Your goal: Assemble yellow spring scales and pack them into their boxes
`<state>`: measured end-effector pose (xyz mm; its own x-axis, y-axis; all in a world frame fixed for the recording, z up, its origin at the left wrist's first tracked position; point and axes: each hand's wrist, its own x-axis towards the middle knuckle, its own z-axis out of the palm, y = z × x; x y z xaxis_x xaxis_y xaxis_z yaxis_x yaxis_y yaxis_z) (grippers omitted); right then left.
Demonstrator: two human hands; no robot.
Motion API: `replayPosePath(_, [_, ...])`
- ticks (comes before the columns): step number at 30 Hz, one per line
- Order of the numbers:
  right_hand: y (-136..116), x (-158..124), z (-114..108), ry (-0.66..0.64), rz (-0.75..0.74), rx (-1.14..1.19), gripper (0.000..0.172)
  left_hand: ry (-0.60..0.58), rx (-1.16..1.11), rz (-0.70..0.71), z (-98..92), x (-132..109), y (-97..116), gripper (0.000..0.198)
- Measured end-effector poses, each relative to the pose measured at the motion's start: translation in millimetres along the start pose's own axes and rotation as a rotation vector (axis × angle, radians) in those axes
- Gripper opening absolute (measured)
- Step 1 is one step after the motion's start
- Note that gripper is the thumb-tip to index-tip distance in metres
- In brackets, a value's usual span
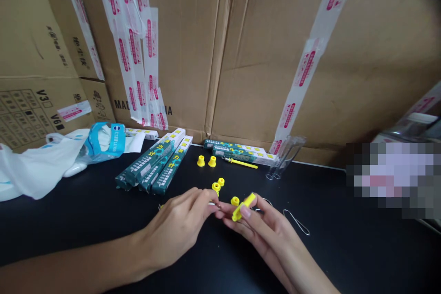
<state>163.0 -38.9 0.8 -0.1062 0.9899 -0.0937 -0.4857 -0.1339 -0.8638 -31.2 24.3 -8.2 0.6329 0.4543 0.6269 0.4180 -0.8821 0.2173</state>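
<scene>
My right hand (265, 225) pinches a small yellow plastic part (244, 207), tilted up between thumb and fingers. Beside it, my left hand (188, 218) is closed, its fingertips meeting the right fingers; a thin, pale and dark bit shows there, too small to name. Just beyond the hands lie small yellow collars (216, 187), and another yellow collar (234, 200) sits behind the right hand. Two yellow flanged caps (212, 161) stand farther back. A bent wire hook (296, 222) rests right of my right hand.
Several long green-and-white boxes (172, 165) lie at the left, with more boxes (241, 150) along the cardboard wall (262, 55). Near them are a yellow rod with a spring (243, 163) and clear tubes (284, 158). A blue-and-white plastic packet (105, 141) lies far left on the black table (86, 220).
</scene>
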Motion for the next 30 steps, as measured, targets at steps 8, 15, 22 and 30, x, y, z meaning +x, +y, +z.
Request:
replayPosePath(8, [-2,0,-2,-0.006,0.1,0.175,0.023,-0.008,0.077,0.112,-0.5,1,-3,0.02])
replayPosePath(15, [-3,3,-6,0.013,0.106,0.156,0.023,0.052,-0.045,0.045,1.9,1,-2,0.01])
replayPosePath(22, [-4,1,-2,0.049,-0.013,-0.048,0.027,0.081,-0.003,0.064,-1.5,2,0,0.014])
replayPosePath(30, [-5,-2,4,-0.008,-0.052,-0.095,0.026,0.046,0.015,0.039,0.2,2,1,0.011])
